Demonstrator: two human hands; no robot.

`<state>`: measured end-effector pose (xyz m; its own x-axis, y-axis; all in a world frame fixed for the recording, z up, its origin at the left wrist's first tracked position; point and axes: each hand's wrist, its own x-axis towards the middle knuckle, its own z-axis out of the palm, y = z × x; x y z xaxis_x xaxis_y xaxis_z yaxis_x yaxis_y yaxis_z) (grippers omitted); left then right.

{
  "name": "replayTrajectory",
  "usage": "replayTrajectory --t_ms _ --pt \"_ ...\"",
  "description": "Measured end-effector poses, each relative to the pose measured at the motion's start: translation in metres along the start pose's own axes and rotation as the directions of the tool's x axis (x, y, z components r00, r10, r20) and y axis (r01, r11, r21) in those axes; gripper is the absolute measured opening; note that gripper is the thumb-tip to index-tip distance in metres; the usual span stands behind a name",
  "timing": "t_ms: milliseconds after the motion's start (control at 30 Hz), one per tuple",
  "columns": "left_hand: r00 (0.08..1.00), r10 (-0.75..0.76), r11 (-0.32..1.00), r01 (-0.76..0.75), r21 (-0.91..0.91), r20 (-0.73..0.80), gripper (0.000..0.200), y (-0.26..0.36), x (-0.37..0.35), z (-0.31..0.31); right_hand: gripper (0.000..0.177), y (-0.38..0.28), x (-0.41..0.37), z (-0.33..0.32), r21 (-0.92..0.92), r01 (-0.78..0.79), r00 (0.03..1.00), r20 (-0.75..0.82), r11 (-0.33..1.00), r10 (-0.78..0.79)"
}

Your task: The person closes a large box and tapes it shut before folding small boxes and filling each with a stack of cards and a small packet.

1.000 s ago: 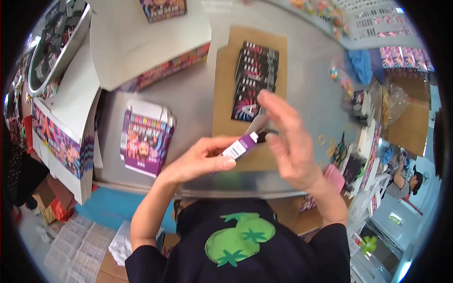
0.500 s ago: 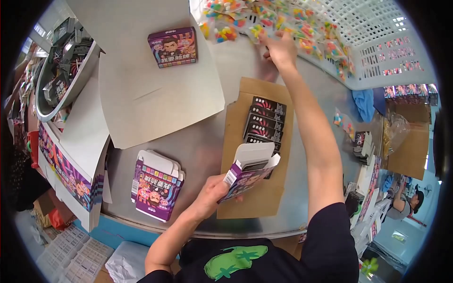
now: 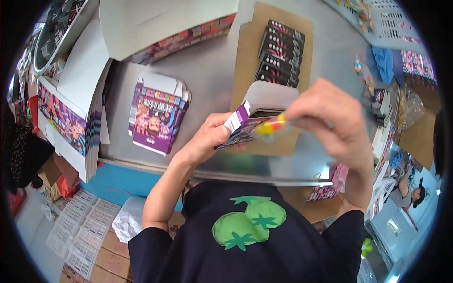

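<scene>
My left hand (image 3: 207, 137) is closed around a small purple printed carton (image 3: 240, 123), tilted, with its white top flap raised. Something dark shows inside the carton's mouth. From the right, my right hand (image 3: 337, 122) pinches a clear packet of colourful candy (image 3: 271, 127) by one end, close to the carton's opening and partly blurred. Beyond the carton, several black printed packs (image 3: 281, 49) lie in an overlapping row on a brown cardboard sheet (image 3: 245, 61). Left of my left hand, a pile of flattened purple cartons (image 3: 158, 115) rests on the metal table (image 3: 203, 70).
A large display box (image 3: 174, 33) stands at the upper left beside stacked printed card (image 3: 71, 118). Behind that is a basin (image 3: 61, 35) of black packs. At the upper right are a white basket (image 3: 391, 23) and a blue cloth (image 3: 383, 63). Another person (image 3: 408, 191) is far right.
My right hand has come back from the candy packets near the basket with one packet, down to the carton. My left hand still holds the carton. The view has tipped downward.
</scene>
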<state>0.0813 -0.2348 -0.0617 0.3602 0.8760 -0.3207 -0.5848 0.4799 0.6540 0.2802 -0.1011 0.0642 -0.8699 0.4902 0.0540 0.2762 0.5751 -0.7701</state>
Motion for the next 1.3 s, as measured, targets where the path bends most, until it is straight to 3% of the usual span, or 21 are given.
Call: replayTrajectory --t_ms 133,300,400,433,533,567,600,633,733,767,800,867,900,933,1000,1033,1133,1167,1200,1267,1300 --pt "0.999 -0.033 0.997 0.033 0.063 -0.002 0.092 -0.001 -0.017 0.002 0.022 -0.024 -0.02 0.016 -0.177 0.065 0.978 -0.183 0.982 -0.097" --pt "0.994 -0.069 0.992 0.06 0.114 0.082 0.087 -0.001 -0.035 -0.001 0.025 -0.031 -0.026 0.01 -0.093 -0.029 0.957 -0.289 0.995 0.001" --pt "0.991 -0.073 0.989 0.058 0.134 0.115 0.084 0.0 -0.036 0.004 0.03 -0.03 -0.028 0.031 -0.157 0.161 0.986 0.056 0.974 -0.154" --pt "0.992 -0.066 0.988 0.05 0.145 0.109 0.082 0.002 -0.035 0.007 0.03 -0.029 -0.031 0.036 -0.152 0.162 0.986 0.059 0.975 -0.154" --pt "0.995 -0.019 0.993 0.008 0.118 0.097 0.078 -0.006 -0.038 -0.004 0.028 -0.026 -0.036 0.053 -0.066 0.09 0.924 -0.367 0.994 -0.108" --pt "0.995 0.018 0.996 -0.025 0.08 0.096 0.075 -0.012 -0.04 -0.01 0.028 -0.025 -0.036 0.06 -0.058 0.092 0.925 -0.365 0.994 -0.107" --pt "0.994 0.058 0.997 -0.063 0.045 0.097 0.073 -0.014 -0.041 -0.013 0.022 -0.023 -0.034 0.066 0.287 -0.144 0.895 -0.37 0.947 0.249" --pt "0.994 0.059 0.997 -0.064 0.048 0.093 0.073 -0.012 -0.042 -0.014 0.018 -0.02 -0.034 0.072 0.593 -0.34 0.784 -0.251 0.73 0.568" --pt "0.974 0.184 0.885 -0.106 0.453 -0.132 0.061 -0.004 -0.047 -0.007 0.02 -0.004 -0.039 0.091 0.658 -0.372 0.794 -0.14 0.655 0.592" --pt "0.974 0.178 0.888 -0.097 0.449 -0.142 0.061 -0.002 -0.05 -0.006 0.02 -0.002 -0.04 0.096 0.687 -0.392 0.796 -0.08 0.612 0.6" --pt "0.917 0.36 0.707 -0.149 0.691 -0.17 0.054 -0.001 -0.052 -0.005 0.02 0.0 -0.04 0.101 0.691 -0.395 0.796 -0.071 0.605 0.601" --pt "0.741 0.67 0.17 -0.085 0.982 -0.052 0.041 0.003 -0.056 -0.002 0.022 -0.004 -0.031 0.113 0.359 -0.295 0.878 -0.265 0.886 0.4" --pt "0.74 0.67 0.17 -0.077 0.982 -0.058 0.041 0.004 -0.057 0.001 0.023 -0.005 -0.027 0.117 0.156 -0.224 0.907 -0.327 0.962 0.264" --pt "0.755 0.64 0.329 -0.101 0.939 -0.143 0.036 0.005 -0.057 0.005 0.023 -0.006 -0.026 0.115 0.161 -0.22 0.91 -0.321 0.962 0.262" --pt "0.789 0.543 0.619 -0.144 0.772 -0.288 0.028 0.008 -0.057 0.01 0.021 -0.009 -0.024 0.104 0.45 -0.27 0.888 -0.225 0.851 0.401" --pt "0.786 0.543 0.622 -0.141 0.77 -0.295 0.028 0.012 -0.057 0.012 0.02 -0.009 -0.024 0.099 0.575 -0.294 0.875 -0.16 0.763 0.458" --pt "0.831 0.4 0.81 -0.124 0.573 -0.386 0.03 0.025 -0.052 0.017 0.019 0.0 -0.026 0.088 0.612 -0.398 0.846 -0.044 0.684 0.531" --pt "0.831 0.399 0.813 -0.124 0.569 -0.388 0.03 0.026 -0.051 0.015 0.018 0.001 -0.027 0.085 0.625 -0.448 0.824 0.011 0.64 0.566" --pt "0.826 0.489 0.694 -0.173 0.699 -0.281 0.029 0.028 -0.05 0.012 0.018 0.0 -0.025 0.084 0.624 -0.451 0.823 0.014 0.638 0.568" --pt "0.795 0.606 0.387 -0.264 0.884 -0.028 0.025 0.031 -0.049 0.008 0.02 -0.003 -0.022 0.082 0.165 -0.257 0.94 -0.187 0.952 0.286" --pt "0.796 0.604 0.388 -0.26 0.884 -0.031 0.025 0.032 -0.049 0.008 0.02 -0.003 -0.021 0.082 -0.103 -0.131 0.969 -0.222 0.986 0.106"
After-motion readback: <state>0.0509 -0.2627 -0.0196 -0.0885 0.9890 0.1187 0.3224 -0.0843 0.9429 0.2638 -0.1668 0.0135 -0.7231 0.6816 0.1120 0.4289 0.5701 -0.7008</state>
